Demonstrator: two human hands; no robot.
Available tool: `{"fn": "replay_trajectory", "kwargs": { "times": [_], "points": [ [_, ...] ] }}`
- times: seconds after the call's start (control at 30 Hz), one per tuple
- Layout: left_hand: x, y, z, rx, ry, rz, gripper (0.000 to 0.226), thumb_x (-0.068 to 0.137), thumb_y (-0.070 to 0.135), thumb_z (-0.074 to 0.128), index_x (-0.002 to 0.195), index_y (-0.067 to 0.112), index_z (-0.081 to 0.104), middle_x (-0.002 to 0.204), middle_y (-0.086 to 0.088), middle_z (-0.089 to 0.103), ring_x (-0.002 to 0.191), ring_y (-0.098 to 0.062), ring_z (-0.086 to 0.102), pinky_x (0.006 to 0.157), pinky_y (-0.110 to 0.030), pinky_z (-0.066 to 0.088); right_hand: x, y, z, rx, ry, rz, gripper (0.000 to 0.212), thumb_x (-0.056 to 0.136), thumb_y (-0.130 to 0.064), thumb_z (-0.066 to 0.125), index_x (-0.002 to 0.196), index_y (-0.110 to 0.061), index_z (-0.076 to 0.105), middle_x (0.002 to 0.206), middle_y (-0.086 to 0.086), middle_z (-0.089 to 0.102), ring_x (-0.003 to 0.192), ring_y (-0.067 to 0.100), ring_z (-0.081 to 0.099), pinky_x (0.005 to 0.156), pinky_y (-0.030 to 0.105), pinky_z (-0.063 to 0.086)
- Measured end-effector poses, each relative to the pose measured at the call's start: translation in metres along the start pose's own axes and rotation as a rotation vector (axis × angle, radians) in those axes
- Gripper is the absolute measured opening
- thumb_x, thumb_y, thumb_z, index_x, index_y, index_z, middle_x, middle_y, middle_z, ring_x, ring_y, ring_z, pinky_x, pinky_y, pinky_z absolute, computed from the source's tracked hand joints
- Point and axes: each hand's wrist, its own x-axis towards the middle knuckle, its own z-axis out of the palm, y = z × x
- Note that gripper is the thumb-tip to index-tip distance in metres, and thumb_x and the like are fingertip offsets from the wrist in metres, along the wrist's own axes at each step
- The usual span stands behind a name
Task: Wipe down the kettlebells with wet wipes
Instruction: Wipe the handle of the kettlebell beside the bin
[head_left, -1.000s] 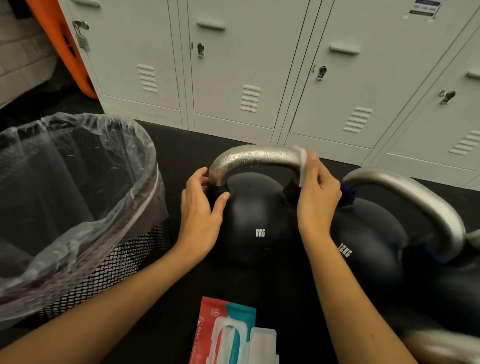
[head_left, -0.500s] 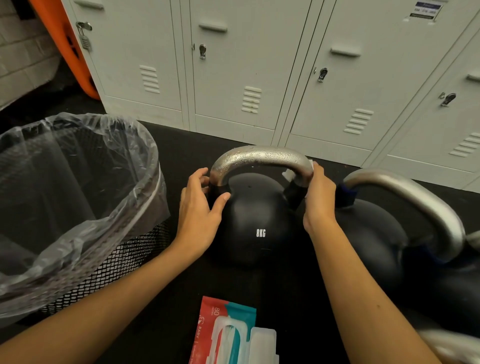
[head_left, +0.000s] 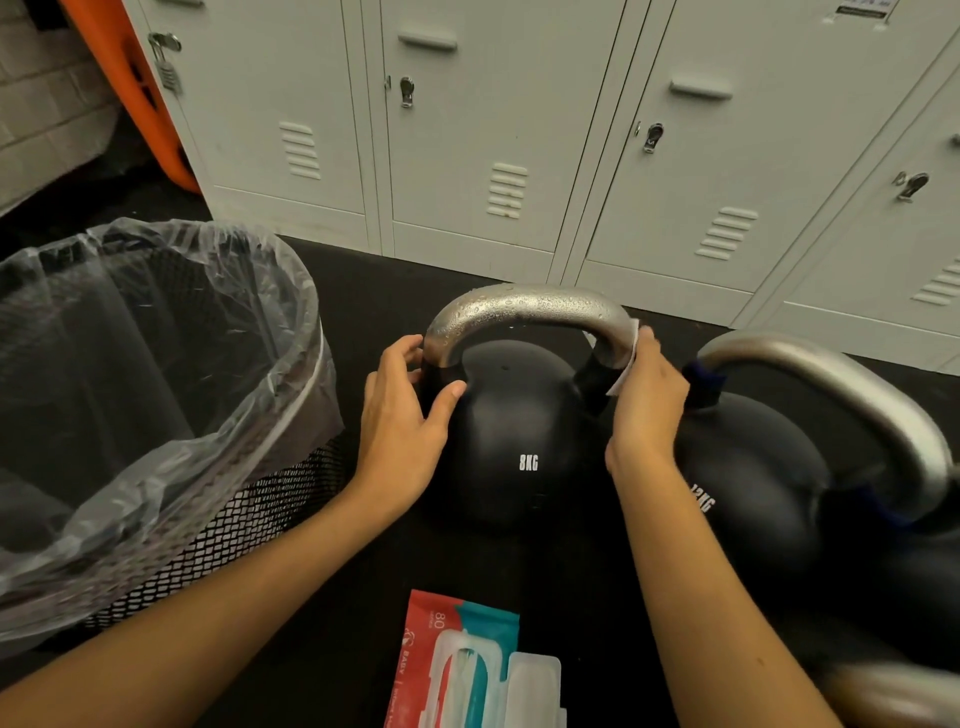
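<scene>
The 8KG kettlebell (head_left: 511, 441) was found standing on the black floor (head_left: 374, 291) between both hands. Its wet steel handle (head_left: 524, 309) was gripped at the left base by the left hand (head_left: 402, 410). A white wet wipe (head_left: 626, 364) was pressed around the right base by the curled right hand (head_left: 647, 400). A 12KG kettlebell (head_left: 753, 483) was noted just right of that hand, a lined mesh bin (head_left: 156, 395) left of the left hand, and a wipes pack (head_left: 457, 660) below.

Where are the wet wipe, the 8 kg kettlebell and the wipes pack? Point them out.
wet wipe (head_left: 625, 366), head view, white edge.
8 kg kettlebell (head_left: 519, 415), head view, black body.
wipes pack (head_left: 436, 639), head view, red wrapper.
</scene>
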Motion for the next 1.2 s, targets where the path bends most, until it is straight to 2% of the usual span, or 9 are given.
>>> {"fn": "replay_trajectory", "kwargs": {
  "times": [0.23,0.33,0.53,0.67,0.77,0.83,1.0,1.1,1.2],
  "points": [
    [-0.001,0.003,-0.002,-0.006,-0.009,0.003,0.064,0.087,0.028,0.067,0.140,0.023,0.030,0.121,0.016,0.040,0.117,-0.008,0.045,0.095,-0.026,0.038,-0.009,0.004,-0.002,-0.055,-0.022,-0.321,0.030,0.096,-0.043,0.057,0.095,-0.021,0.077,0.084,-0.010,0.063,0.083,-0.004,0.056,0.081,0.013,0.043],
    [-0.001,0.004,-0.003,0.009,-0.011,0.013,0.066,0.087,0.027,0.067,0.141,0.023,0.029,0.121,0.016,0.041,0.117,-0.011,0.046,0.095,-0.028,0.039,-0.005,-0.015,0.006,-0.243,-0.105,-0.481,0.030,0.102,-0.036,0.048,0.092,-0.022,0.073,0.074,-0.010,0.058,0.068,-0.004,0.052,0.067,0.006,0.037],
    [0.000,0.004,-0.004,-0.008,-0.022,0.013,0.068,0.086,0.027,0.068,0.141,0.022,0.028,0.121,0.015,0.043,0.115,-0.012,0.049,0.098,-0.036,0.044,0.055,-0.041,0.017,-0.529,-0.367,-0.060,0.075,0.099,-0.060,0.015,0.129,-0.008,0.061,0.130,0.011,0.060,0.119,0.026,0.055,0.108,0.038,0.035],
    [0.000,0.004,-0.005,-0.006,-0.025,0.021,0.066,0.086,0.027,0.069,0.140,0.022,0.031,0.120,0.015,0.043,0.116,-0.013,0.049,0.096,-0.032,0.044,0.081,-0.056,0.009,-0.780,-0.746,0.029,0.090,0.099,-0.063,0.005,0.092,0.000,0.069,0.097,0.020,0.071,0.095,0.027,0.063,0.102,0.041,0.044],
    [0.001,0.001,-0.005,-0.013,-0.031,0.023,0.065,0.086,0.027,0.069,0.138,0.023,0.032,0.121,0.013,0.045,0.115,-0.012,0.049,0.094,-0.030,0.044,0.072,-0.084,0.019,-0.926,-0.978,0.064,0.070,0.105,-0.053,0.008,0.091,-0.013,0.063,0.073,0.012,0.070,0.072,0.020,0.065,0.082,0.030,0.048],
    [0.002,-0.001,-0.005,-0.007,-0.030,0.022,0.065,0.085,0.028,0.069,0.139,0.024,0.032,0.121,0.013,0.045,0.114,-0.010,0.048,0.093,-0.028,0.042,0.072,-0.093,0.025,-0.975,-1.089,0.086,0.078,0.103,-0.055,0.009,0.088,-0.006,0.067,0.071,0.009,0.072,0.065,0.015,0.068,0.085,0.031,0.048],
    [0.002,-0.004,-0.004,-0.020,-0.021,0.024,0.060,0.085,0.030,0.069,0.134,0.030,0.035,0.125,0.009,0.047,0.111,-0.006,0.049,0.092,-0.025,0.041,0.084,-0.086,0.028,-0.946,-1.136,0.134,0.082,0.103,-0.055,0.016,0.079,-0.001,0.073,0.074,0.015,0.070,0.074,0.024,0.065,0.086,0.034,0.052],
    [0.002,-0.003,-0.004,0.009,-0.006,0.044,0.049,0.085,0.029,0.069,0.124,0.036,0.041,0.110,0.026,0.045,0.109,-0.006,0.048,0.090,-0.025,0.041,0.090,-0.080,0.026,-0.940,-1.191,0.177,0.087,0.103,-0.054,0.016,0.056,-0.005,0.071,0.070,0.019,0.066,0.071,0.025,0.064,0.085,0.033,0.048],
    [0.002,-0.002,-0.004,0.034,0.004,0.073,0.042,0.085,0.028,0.069,0.117,0.037,0.044,0.104,0.032,0.041,0.108,-0.007,0.048,0.086,-0.021,0.039,0.086,-0.089,0.039,-1.005,-1.289,0.225,0.094,0.098,-0.064,0.012,0.057,-0.003,0.070,0.065,0.018,0.064,0.063,0.024,0.064,0.080,0.034,0.050]
  ]
}}
